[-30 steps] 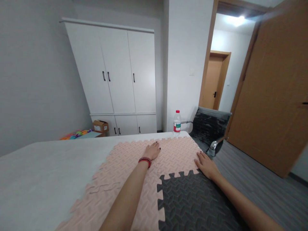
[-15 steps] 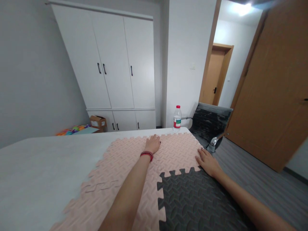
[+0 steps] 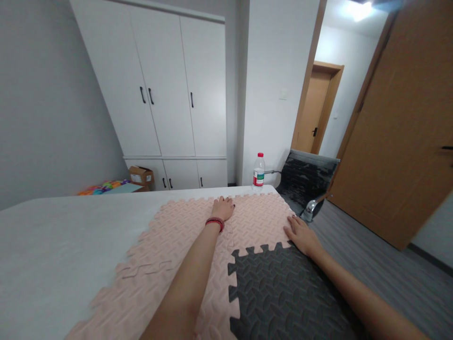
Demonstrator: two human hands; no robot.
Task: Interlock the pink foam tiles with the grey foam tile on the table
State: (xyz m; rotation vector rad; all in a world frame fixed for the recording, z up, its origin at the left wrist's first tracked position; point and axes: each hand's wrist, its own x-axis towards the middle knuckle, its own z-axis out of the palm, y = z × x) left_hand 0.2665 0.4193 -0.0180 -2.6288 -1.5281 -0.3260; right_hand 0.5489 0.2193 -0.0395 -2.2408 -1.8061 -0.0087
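Observation:
My left hand [image 3: 222, 208], with a red band at the wrist, rests palm down on the pink foam mats [image 3: 184, 222] near their far edge, over the join between two tiles. My right hand [image 3: 300, 232] lies on the right edge of the pink tile, its fingers spread and its palm close to the dark grey foam mat [image 3: 283, 293]. Both mats have toothed edges; the grey one sits nearest me on the right, against the pink tiles. Neither hand holds anything.
A clear plastic bottle [image 3: 259, 173] with a red cap stands at the far table edge. Beyond the table's right side is a black chair [image 3: 307, 179]. White table surface [image 3: 71, 245] extends left. A cardboard box [image 3: 140, 175] and colourful items [image 3: 106, 187] are behind it.
The view has shifted slightly, so everything sits a little higher and further left. Both hands remain on the mats in nearly the same places.

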